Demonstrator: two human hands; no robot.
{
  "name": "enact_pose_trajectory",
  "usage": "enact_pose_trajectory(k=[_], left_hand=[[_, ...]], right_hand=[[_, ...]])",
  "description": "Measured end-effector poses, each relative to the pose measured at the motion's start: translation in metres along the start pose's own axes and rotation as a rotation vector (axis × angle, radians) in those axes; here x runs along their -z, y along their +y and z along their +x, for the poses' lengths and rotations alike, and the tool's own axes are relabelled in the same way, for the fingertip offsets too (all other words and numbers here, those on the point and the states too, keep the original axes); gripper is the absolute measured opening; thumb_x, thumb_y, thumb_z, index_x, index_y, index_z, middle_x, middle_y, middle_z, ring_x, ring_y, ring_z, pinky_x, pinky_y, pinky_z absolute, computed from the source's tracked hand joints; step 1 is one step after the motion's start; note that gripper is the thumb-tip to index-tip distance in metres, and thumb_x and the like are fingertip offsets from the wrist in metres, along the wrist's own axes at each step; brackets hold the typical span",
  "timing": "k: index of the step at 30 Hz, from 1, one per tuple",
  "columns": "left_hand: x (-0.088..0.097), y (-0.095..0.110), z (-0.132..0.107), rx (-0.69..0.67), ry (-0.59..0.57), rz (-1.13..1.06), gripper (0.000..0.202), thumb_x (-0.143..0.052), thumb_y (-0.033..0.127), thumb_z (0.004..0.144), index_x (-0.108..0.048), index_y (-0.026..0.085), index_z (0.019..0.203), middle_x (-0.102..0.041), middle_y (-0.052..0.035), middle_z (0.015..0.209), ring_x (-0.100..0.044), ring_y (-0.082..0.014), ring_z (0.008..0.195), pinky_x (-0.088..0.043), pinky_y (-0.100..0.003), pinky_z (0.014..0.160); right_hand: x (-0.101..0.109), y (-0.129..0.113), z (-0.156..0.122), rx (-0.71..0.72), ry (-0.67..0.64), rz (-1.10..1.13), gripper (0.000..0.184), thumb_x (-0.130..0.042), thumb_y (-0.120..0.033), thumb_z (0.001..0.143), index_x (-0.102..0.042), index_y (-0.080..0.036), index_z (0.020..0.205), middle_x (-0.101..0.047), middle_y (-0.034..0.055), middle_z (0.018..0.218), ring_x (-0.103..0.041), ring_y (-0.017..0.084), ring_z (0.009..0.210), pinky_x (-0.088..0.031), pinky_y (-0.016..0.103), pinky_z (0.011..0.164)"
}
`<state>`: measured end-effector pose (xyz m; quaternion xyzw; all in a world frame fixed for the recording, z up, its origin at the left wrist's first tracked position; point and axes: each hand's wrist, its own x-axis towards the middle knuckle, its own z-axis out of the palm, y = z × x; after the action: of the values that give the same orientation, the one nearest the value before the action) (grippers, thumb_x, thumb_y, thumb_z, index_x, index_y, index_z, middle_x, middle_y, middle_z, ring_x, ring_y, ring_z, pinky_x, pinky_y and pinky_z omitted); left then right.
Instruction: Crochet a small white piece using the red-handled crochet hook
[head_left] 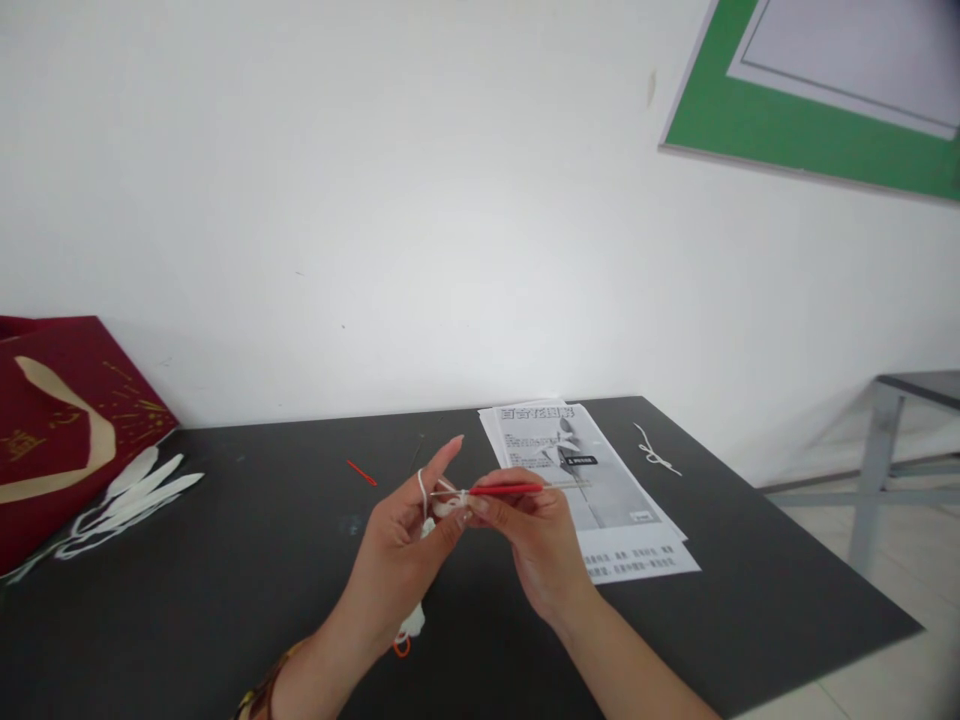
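Note:
Above the dark table (225,560), my left hand (401,545) pinches a small white crocheted piece (448,503), with white yarn (421,487) wound over its raised index finger. My right hand (536,540) grips a red crochet hook (504,490) whose tip points left into the white piece. More white yarn (412,625) hangs below my left wrist, next to a small orange ring (402,648).
Printed instruction sheets (600,490) lie behind my right hand. A scrap of white yarn (656,455) lies to their right, a thin red stick (361,473) to the left. White petal-shaped pieces (139,490) rest by a red gift bag (60,430). Another table (915,400) stands far right.

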<state>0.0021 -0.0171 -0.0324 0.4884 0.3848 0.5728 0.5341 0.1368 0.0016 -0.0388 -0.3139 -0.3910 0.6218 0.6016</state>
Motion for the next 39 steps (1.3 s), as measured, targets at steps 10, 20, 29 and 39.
enact_pose_trajectory(k=[10,20,29,39], left_hand=[[0.015,0.015,0.011,0.151,-0.047,-0.022,0.03,-0.077,0.026,0.071,-0.076,0.026,0.101,-0.066,0.0019,0.071,-0.054,-0.0094,0.065,-0.04,-0.02,0.062],[0.035,0.016,0.017,-0.157,-0.29,0.533,0.04,-0.057,0.02,0.086,-0.062,0.028,0.125,-0.057,0.0006,0.076,-0.05,-0.0137,0.07,-0.041,-0.026,0.067],[0.037,0.039,0.009,0.127,-0.447,0.54,0.066,-0.053,0.012,0.08,-0.041,0.026,0.143,-0.062,0.0006,0.078,-0.035,-0.0042,0.042,-0.03,-0.018,0.039],[0.015,0.031,0.01,0.22,-0.25,0.243,0.071,-0.068,0.031,0.078,-0.04,0.023,0.142,-0.059,0.0001,0.076,-0.062,-0.0155,0.053,-0.049,-0.023,0.037]], right_hand=[[0.006,-0.003,0.002,0.025,-0.037,-0.049,0.018,-0.086,-0.018,0.059,-0.073,-0.018,0.071,-0.072,-0.0015,0.066,-0.065,0.011,0.061,-0.053,0.022,0.062],[0.01,-0.004,0.004,0.003,-0.037,-0.008,0.018,-0.087,-0.02,0.059,-0.072,-0.018,0.071,-0.071,-0.0016,0.066,-0.065,0.011,0.061,-0.053,0.023,0.062],[0.01,-0.008,0.003,0.084,-0.067,-0.21,0.015,-0.085,-0.018,0.061,-0.072,-0.02,0.069,-0.07,-0.0026,0.064,-0.064,0.011,0.062,-0.051,0.021,0.06],[0.007,-0.01,0.001,0.156,-0.079,-0.388,0.011,-0.082,-0.021,0.063,-0.072,-0.02,0.068,-0.071,0.0006,0.066,-0.063,0.015,0.061,-0.049,0.026,0.058]])
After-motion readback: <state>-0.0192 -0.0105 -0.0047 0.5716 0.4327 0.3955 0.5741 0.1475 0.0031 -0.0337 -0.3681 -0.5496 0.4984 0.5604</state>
